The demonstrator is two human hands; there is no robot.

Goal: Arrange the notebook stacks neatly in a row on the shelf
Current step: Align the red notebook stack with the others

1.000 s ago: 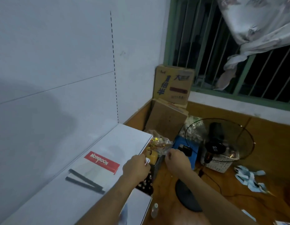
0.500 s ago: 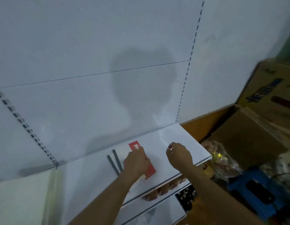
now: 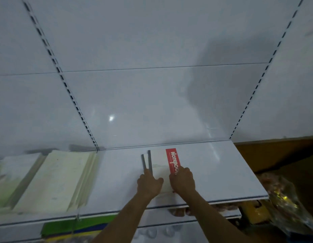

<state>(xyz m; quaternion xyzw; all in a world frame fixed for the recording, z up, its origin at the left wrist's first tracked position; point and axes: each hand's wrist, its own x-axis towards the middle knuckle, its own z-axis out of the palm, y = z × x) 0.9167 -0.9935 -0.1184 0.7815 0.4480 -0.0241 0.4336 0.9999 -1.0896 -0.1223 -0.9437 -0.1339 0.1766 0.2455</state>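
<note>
Lower shelves: nearest you, under the top board, green, blue and yellow covers (image 3: 76,228) show at the left, blurred
Left hand: your left hand (image 3: 149,185) rests on the near left part of the notebook stack (image 3: 158,165), fingers laid forward along the grey spines and thumb spread toward the right hand; it looks like a flat steadying press, not a pinch
Right hand: your right hand (image 3: 183,181) covers the near right corner, fingers curled down over the red title band; whether they hook under the edge, you cannot tell
Why held so: with a hand on each side you can probably square the loose books, since the two grey spines sit slightly offset
Notebook stack: it lies flat on the white shelf (image 3: 222,172), middle of the right bay, running near to far
Neighbouring stacks: cream stacks (image 3: 55,179) lie well apart in the left bay, so the row likely has a gap to close
Right of shelf: a crinkled clear bag (image 3: 283,199) sits below the shelf's right end
Far: white back panels (image 3: 152,93) with slotted uprights, carrying your shadow
</note>
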